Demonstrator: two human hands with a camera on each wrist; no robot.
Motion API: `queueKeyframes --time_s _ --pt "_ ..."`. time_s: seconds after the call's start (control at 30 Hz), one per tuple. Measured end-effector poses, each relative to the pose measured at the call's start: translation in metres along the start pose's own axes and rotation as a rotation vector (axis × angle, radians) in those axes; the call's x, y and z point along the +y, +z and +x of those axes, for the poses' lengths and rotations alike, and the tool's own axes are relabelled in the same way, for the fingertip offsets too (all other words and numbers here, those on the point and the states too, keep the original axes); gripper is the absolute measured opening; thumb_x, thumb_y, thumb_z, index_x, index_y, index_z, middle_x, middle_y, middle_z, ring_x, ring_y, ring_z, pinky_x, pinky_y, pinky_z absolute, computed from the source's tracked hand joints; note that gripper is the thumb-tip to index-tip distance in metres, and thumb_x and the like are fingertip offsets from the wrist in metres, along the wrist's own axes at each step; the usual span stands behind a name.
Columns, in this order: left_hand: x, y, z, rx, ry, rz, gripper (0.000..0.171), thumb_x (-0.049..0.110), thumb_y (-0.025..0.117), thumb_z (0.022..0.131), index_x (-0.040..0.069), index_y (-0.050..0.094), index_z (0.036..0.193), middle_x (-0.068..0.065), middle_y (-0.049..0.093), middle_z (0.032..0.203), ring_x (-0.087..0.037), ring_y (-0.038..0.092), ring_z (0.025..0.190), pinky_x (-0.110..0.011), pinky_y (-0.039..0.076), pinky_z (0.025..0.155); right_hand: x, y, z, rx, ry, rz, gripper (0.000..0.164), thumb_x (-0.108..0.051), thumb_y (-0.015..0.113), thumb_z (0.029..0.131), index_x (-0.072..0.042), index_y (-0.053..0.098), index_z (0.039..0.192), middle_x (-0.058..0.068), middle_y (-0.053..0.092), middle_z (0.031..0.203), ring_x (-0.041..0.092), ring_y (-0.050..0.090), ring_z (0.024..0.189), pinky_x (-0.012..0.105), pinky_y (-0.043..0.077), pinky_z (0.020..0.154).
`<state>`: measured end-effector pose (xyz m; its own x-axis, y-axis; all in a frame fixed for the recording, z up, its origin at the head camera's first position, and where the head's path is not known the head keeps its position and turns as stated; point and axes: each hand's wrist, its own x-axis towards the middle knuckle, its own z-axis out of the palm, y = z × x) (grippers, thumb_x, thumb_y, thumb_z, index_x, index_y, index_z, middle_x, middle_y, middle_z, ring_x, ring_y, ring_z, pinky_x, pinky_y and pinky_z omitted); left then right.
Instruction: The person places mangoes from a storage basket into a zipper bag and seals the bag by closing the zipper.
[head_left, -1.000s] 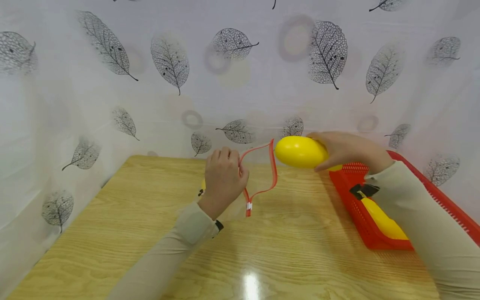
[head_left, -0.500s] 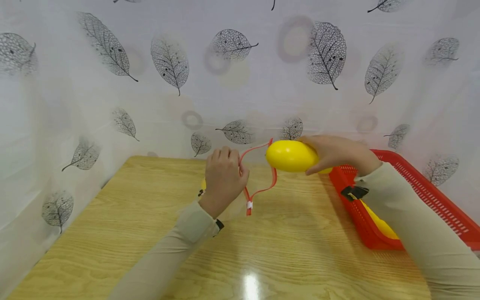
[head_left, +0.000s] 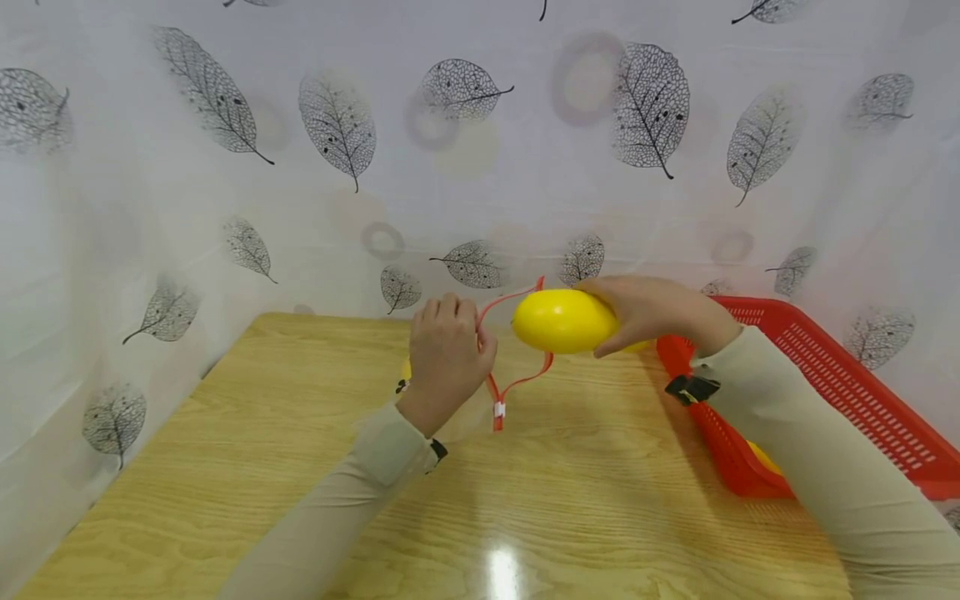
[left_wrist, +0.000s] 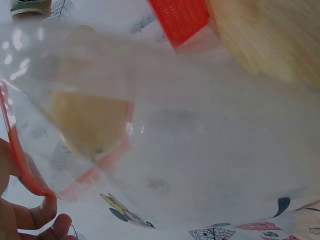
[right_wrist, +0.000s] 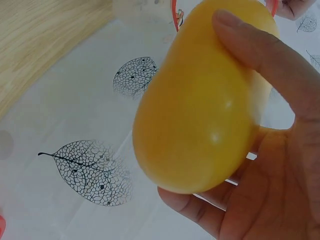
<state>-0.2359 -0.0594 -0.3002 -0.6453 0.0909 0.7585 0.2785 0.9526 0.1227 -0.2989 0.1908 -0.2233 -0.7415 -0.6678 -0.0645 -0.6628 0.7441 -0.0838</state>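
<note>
A: Read the clock flat on the head view. Your right hand [head_left: 648, 312] is at the yellow fruit's [head_left: 562, 322] 3 o'clock end, thumb and fingers curled partway around it, so you have a firm hold.

B: And your left hand [head_left: 450, 354], at 9 o'clock from the fruit, is curled tight, pinching the red rim [head_left: 547, 364] of the clear bag [left_wrist: 165, 165]. The mouth stands agape, with the white slider [head_left: 499, 409] hanging between 6 and 7 o'clock.

A: The fruit's far tip overlaps that mouth, but you can't tell from here whether it has passed inside. I'd aim it along the middle, heading for 9 o'clock, and watch the 3 o'clock side, where the rim could snag or fold.

B: I'd also have you hold the left side steady and let go only once the fruit's bulk is past the rim; its slick skin may slip.

A: As for looks, you see a smooth, glossy, bright yellow oval in the head view, with a tiny dark speck at the tip.

B: Your right wrist view shows a deeper orange-yellow and a slight waist, rather peanut-like. Toward 4 o'clock sits the red basket [head_left: 716, 437], with another yellow piece [head_left: 763, 457] mostly hidden by your sleeve.
</note>
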Motion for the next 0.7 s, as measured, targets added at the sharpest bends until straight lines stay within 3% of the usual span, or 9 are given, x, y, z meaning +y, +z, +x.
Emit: queueKeyframes --time_s 0.7 --pt "0.002 -0.001 0.000 -0.024 -0.005 -0.005 0.015 0.016 0.060 0.079 0.007 0.054 0.069 -0.010 0.059 0.079 -0.026 0.052 0.074 -0.037 0.045 0.068 -0.015 0.006 0.009 0.007 -0.054 -0.023 0.065 -0.035 0.079 0.069 -0.004 0.055 0.120 0.009 0.063 0.110 0.021 0.056 0.092 0.042 0.048 0.084"
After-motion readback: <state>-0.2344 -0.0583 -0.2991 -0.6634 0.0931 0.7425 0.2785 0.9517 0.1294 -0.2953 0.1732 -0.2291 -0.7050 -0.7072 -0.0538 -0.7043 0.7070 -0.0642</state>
